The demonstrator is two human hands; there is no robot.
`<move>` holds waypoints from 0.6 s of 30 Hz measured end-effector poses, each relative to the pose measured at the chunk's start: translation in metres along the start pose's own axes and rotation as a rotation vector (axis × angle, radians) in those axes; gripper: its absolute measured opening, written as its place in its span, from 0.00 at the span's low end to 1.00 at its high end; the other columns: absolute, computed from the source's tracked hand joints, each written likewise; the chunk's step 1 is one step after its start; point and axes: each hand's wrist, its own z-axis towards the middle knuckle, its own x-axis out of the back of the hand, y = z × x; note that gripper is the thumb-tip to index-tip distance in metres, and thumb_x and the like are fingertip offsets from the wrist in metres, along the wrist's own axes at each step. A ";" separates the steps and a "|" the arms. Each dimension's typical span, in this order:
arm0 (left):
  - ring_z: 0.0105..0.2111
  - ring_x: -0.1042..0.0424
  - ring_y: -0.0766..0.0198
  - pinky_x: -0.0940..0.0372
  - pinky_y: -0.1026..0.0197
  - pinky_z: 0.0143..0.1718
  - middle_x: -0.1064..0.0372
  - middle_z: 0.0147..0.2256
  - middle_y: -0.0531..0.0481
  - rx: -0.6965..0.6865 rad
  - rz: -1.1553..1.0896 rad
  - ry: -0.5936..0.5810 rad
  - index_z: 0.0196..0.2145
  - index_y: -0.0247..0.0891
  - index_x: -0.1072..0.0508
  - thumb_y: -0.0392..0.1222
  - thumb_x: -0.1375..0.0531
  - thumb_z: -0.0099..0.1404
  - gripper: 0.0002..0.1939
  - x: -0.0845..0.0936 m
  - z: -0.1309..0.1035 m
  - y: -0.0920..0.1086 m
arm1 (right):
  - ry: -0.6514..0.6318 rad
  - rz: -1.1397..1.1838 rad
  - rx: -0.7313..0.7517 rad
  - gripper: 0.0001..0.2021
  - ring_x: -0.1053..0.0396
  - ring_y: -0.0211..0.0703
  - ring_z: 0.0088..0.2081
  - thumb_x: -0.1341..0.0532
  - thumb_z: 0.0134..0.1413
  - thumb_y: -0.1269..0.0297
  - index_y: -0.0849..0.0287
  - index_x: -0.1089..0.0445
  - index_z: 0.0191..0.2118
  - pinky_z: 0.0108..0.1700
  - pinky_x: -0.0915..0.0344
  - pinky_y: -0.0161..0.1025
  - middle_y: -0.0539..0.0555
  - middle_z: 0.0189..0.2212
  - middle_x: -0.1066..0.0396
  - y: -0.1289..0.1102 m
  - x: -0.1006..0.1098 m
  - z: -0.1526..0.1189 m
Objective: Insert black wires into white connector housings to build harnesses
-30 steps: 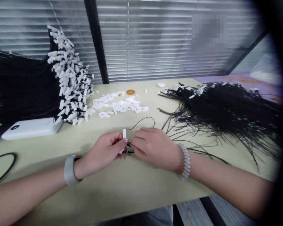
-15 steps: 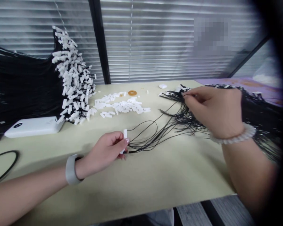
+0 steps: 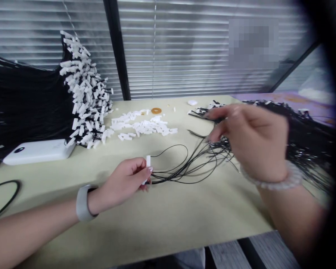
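My left hand (image 3: 128, 179) pinches a small white connector (image 3: 148, 161) and the ends of several thin black cables (image 3: 182, 172), low over the table's middle. The cables run right toward a tangled heap. One of them makes a loop above the others. My right hand (image 3: 249, 138) hovers over the dark cable heap (image 3: 302, 149) at the right, thumb and fingers apart, with nothing visible between them. Its fingertips are near the cable ends and hide part of the heap.
White connectors (image 3: 151, 126) lie loose on the table (image 3: 168, 220), near an orange ring (image 3: 156, 111). At the left stand a big bundle of black cables with white ends (image 3: 84, 89) and a white power bank (image 3: 39, 151). Blinds are behind.
My right hand has opened its pinch and turned, its wrist slightly lower. The cable that stretched from it toward my left hand now hangs slack. My left hand has hardly moved.
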 end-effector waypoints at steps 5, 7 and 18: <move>0.24 0.34 0.69 0.37 0.65 0.27 0.37 0.25 0.54 -0.005 0.010 -0.011 0.26 0.36 0.38 0.47 0.49 0.64 0.13 0.000 -0.001 0.000 | -0.609 -0.176 0.101 0.23 0.36 0.32 0.20 0.51 0.57 0.71 0.56 0.52 0.59 0.25 0.38 0.31 0.48 0.27 0.30 -0.010 -0.027 -0.026; 0.24 0.34 0.68 0.37 0.64 0.27 0.37 0.25 0.53 -0.015 0.017 -0.014 0.26 0.36 0.38 0.47 0.49 0.64 0.14 0.000 -0.001 -0.001 | -0.642 -0.282 0.123 0.13 0.35 0.34 0.24 0.50 0.58 0.68 0.59 0.40 0.48 0.29 0.39 0.32 0.49 0.26 0.31 -0.010 -0.036 -0.031; 0.25 0.36 0.69 0.37 0.65 0.27 0.39 0.25 0.54 -0.021 -0.026 -0.046 0.26 0.36 0.39 0.48 0.49 0.64 0.14 0.001 -0.001 -0.002 | -0.632 -0.298 0.254 0.07 0.40 0.31 0.29 0.49 0.58 0.68 0.58 0.34 0.35 0.31 0.46 0.30 0.48 0.27 0.35 0.003 -0.041 -0.035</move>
